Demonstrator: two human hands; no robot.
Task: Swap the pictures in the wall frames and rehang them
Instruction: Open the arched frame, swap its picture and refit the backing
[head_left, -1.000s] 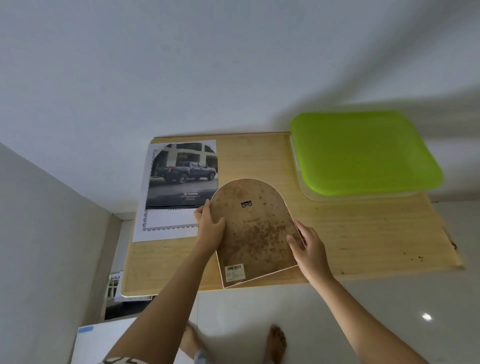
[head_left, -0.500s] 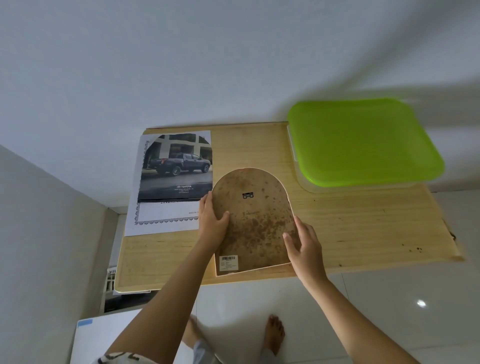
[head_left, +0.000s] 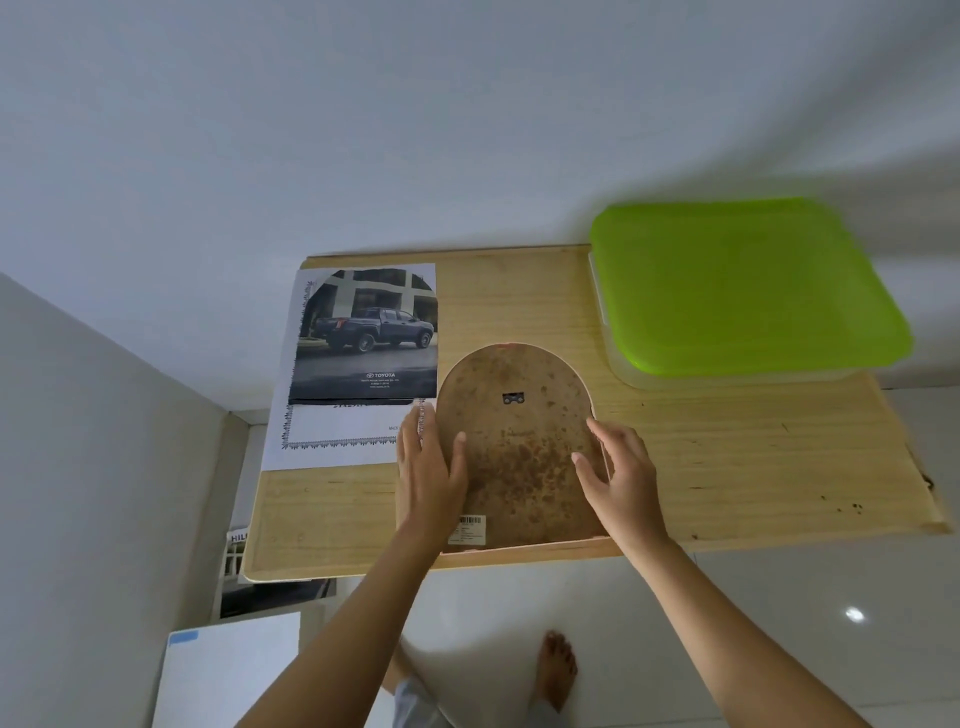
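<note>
One frame is lying face down between the hands. The left hand is resting flat on its edge, and the right hand is hovering open at the other edge. One picture is lying just beyond the left hand.

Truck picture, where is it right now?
In the head view, the truck picture lies flat on the left part of the wooden table, directly left of the face-down arched frame; the green-lidded box sits at the far right.
</note>
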